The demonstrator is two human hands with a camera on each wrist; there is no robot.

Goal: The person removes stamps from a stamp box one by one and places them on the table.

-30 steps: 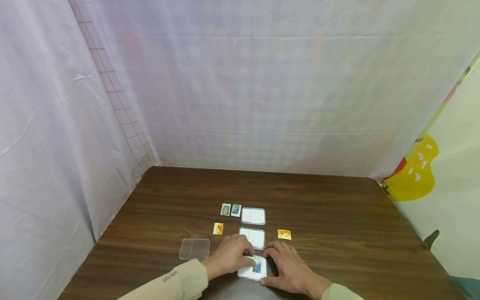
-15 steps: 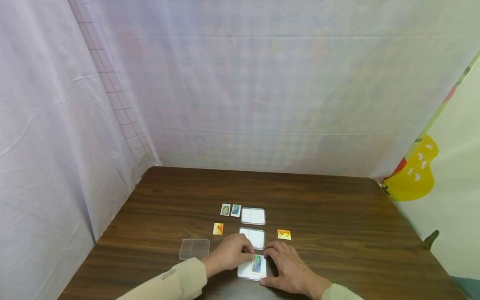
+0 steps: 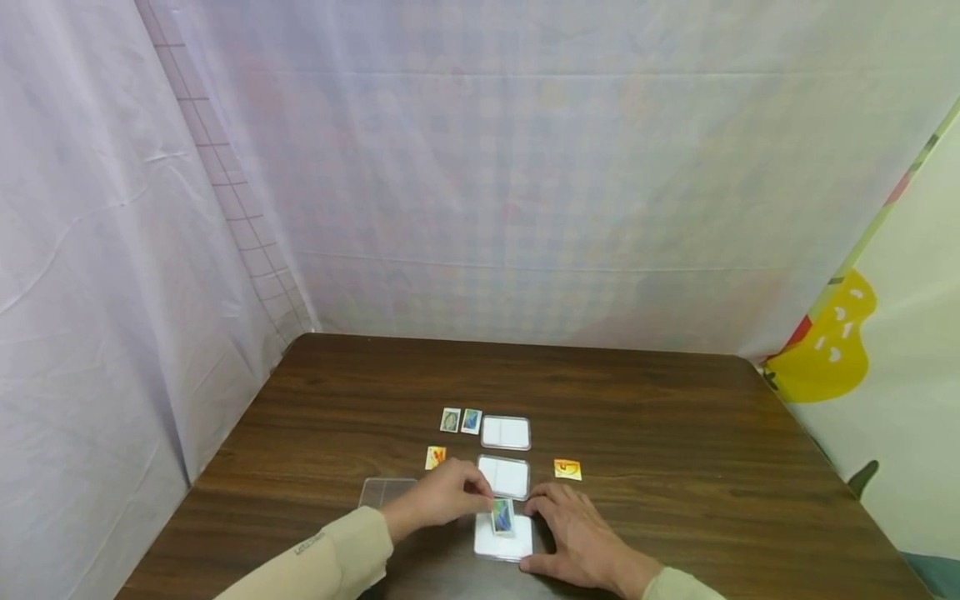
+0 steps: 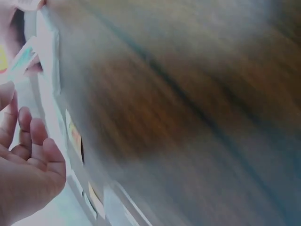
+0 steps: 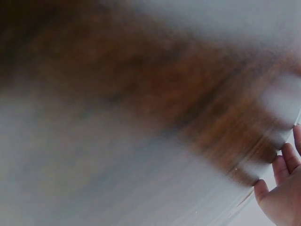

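Between thumb and fingertips, my left hand (image 3: 448, 493) pinches a small stamp (image 3: 502, 518) with a blue-green picture. The stamp is held over the nearest white case (image 3: 489, 546), and it shows again in the left wrist view as a tilted stamp (image 4: 22, 61) off the fingertips. My right hand (image 3: 581, 537) rests on the table at the right side of that case, thumb by its lower corner and forefinger by its upper one. In the right wrist view only part of the right hand (image 5: 282, 193) shows, and the case is not visible.
Two more white cases, a middle case (image 3: 506, 477) and a far case (image 3: 506, 432), lie beyond. Left of them are a grey stamp (image 3: 450, 420), a blue stamp (image 3: 471, 421) and an orange stamp (image 3: 436, 457). Another orange stamp (image 3: 567, 469) lies right. A clear lid (image 3: 378, 490) is partly behind the left wrist.
My left hand has lifted the blue-green stamp off the near case and moved it slightly left and away from me. The right hand has stayed in place.
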